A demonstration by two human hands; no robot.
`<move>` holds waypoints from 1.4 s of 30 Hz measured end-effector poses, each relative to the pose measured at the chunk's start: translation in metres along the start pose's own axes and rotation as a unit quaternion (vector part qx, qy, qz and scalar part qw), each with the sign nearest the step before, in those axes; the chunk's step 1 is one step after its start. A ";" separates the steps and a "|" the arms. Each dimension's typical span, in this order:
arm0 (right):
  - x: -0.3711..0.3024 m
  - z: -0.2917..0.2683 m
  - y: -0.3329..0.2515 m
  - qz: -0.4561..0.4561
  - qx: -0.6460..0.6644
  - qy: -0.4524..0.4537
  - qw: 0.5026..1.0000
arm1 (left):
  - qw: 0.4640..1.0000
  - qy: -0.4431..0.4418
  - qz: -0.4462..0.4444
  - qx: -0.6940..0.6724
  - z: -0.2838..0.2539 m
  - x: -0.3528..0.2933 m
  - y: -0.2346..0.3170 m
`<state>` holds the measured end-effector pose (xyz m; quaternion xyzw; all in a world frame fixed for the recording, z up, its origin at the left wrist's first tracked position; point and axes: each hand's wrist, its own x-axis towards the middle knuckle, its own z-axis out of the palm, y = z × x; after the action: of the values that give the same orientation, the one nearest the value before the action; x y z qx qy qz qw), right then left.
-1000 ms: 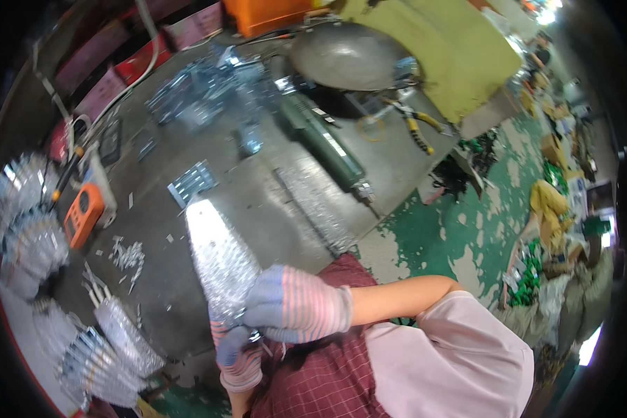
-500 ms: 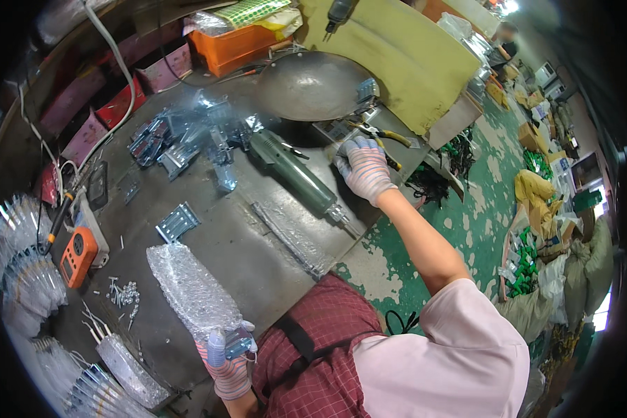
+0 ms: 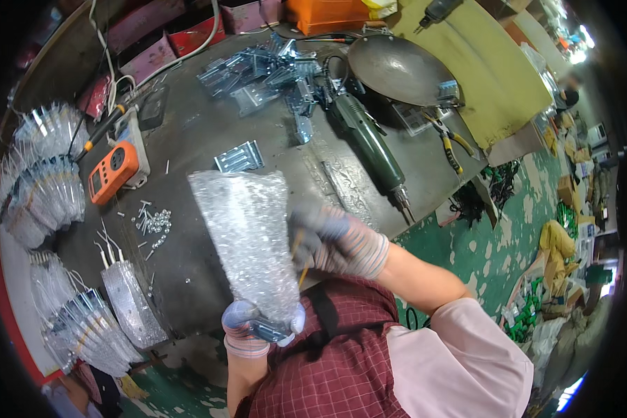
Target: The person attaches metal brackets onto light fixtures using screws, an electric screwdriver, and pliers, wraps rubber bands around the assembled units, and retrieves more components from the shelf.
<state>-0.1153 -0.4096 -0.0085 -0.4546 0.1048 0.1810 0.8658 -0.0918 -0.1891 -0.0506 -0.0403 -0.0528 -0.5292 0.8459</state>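
My left hand [image 3: 244, 327], in a striped glove, is closed round the lower end of a bubble-wrapped package [image 3: 245, 230]. A shiny metal bracket [image 3: 268, 330] shows at that end, between thumb and fingers. My right hand [image 3: 338, 240], also gloved and smeared by motion, is beside the package's right side. A thin yellow-brown strand, which looks like a rubber band [image 3: 297, 244], runs at its fingertips. Just beyond the package a loose metal bracket [image 3: 240, 157] lies on the grey table [image 3: 181, 230].
A green electric screwdriver [image 3: 369, 143] lies right of centre, near yellow-handled pliers [image 3: 453, 143] and a metal pan [image 3: 400, 70]. Brackets [image 3: 258, 76] are heaped at the back. Left are an orange meter [image 3: 113, 172], screws [image 3: 153, 221], a wrapped piece with wires [image 3: 132, 303] and wrapped bundles [image 3: 94, 327].
My right hand has come from beside the pliers at the table's right edge to the package, with the strand at its fingers. The left hand has raised the package, and the view has shifted left.
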 end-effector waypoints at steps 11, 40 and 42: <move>0.003 0.029 -0.064 -0.374 -0.554 -0.113 0.736 | 0.807 0.245 -0.143 0.518 0.047 -0.020 0.022; 0.019 0.039 0.039 -0.072 -0.325 -0.076 0.940 | 0.041 0.270 0.254 0.928 0.105 -0.062 0.046; 0.020 0.082 0.036 -0.038 -0.275 -0.067 0.959 | 0.356 0.356 0.370 0.781 0.077 -0.086 0.025</move>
<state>-0.1101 -0.3188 0.0033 -0.6654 -0.0240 0.1998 0.7189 -0.1106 -0.0919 0.0142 0.8150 -0.1161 0.1514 0.5471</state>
